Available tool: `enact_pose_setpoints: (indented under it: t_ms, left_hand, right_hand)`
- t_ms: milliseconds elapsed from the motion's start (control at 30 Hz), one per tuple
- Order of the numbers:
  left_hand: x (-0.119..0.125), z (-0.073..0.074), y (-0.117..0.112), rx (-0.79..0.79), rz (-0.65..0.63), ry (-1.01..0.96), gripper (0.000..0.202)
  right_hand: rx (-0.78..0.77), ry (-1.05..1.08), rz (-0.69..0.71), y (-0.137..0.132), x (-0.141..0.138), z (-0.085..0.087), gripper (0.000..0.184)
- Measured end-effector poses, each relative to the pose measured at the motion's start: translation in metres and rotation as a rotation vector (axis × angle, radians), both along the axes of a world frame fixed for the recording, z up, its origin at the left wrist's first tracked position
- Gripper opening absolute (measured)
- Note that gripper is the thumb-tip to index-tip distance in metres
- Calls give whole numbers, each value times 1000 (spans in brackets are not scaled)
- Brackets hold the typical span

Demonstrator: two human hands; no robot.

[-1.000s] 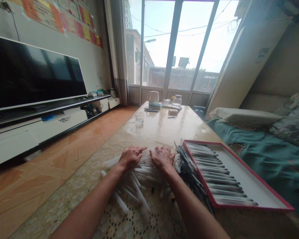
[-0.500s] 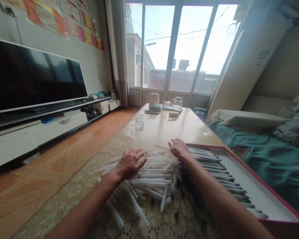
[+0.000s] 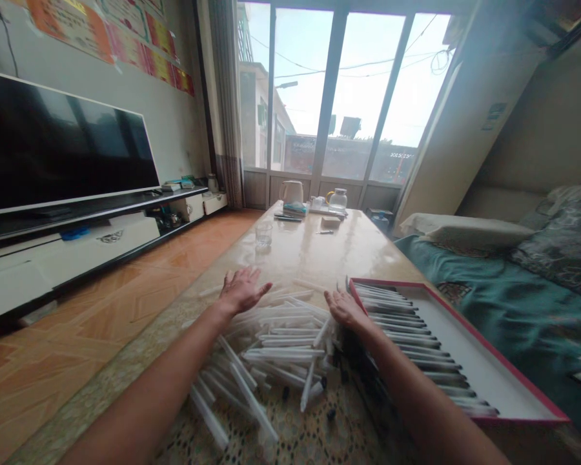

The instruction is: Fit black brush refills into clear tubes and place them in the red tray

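A loose heap of clear plastic pen tubes (image 3: 275, 342) lies on the long table (image 3: 319, 252) in front of me. My left hand (image 3: 242, 290) rests flat at the heap's far left edge, fingers spread and holding nothing. At the heap's right side is my right hand (image 3: 343, 306), palm turned inward with its fingers stretched out, also holding nothing. Just right of that hand a dark stack of pens (image 3: 363, 352) lies against a red-rimmed white tray (image 3: 469, 361), in which finished pens sit in a row.
A drinking glass (image 3: 264, 236) stands further up the table. A kettle (image 3: 292, 192), a glass jug (image 3: 337, 199) and small items sit at the far end. A television (image 3: 62, 152) on a low unit is at left, a sofa (image 3: 503, 284) at right.
Both hands have come apart from the top of the heap to its two sides and opened. The tubes have spread out. The view has shifted slightly.
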State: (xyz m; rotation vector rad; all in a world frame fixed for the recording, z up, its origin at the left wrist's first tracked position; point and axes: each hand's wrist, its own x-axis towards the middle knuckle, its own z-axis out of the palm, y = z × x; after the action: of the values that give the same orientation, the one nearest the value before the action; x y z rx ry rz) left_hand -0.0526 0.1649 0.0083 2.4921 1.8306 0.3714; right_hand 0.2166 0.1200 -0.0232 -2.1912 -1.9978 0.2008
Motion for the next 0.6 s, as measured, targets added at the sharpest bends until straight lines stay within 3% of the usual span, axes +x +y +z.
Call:
enact_pose_setpoints:
  t_ms: [100, 167, 233, 367, 600]
  left_hand:
    - [-7, -8, 19, -61, 143, 16, 74]
    - [-9, -14, 19, -74, 161, 26, 70]
    - [-10, -19, 12, -66, 131, 32, 66]
    - [-9, -20, -10, -43, 3, 23, 60]
    - [-7, -14, -36, -8, -172, -26, 53]
  right_hand:
    - [9, 0, -4, -12, -2, -2, 30]
    - [1, 6, -7, -22, -4, -4, 31]
    - [-22, 16, -3, -32, -6, -5, 37]
    - [-93, 37, 12, -51, -8, -3, 67]
    - [-133, 38, 0, -84, -11, 4, 75]
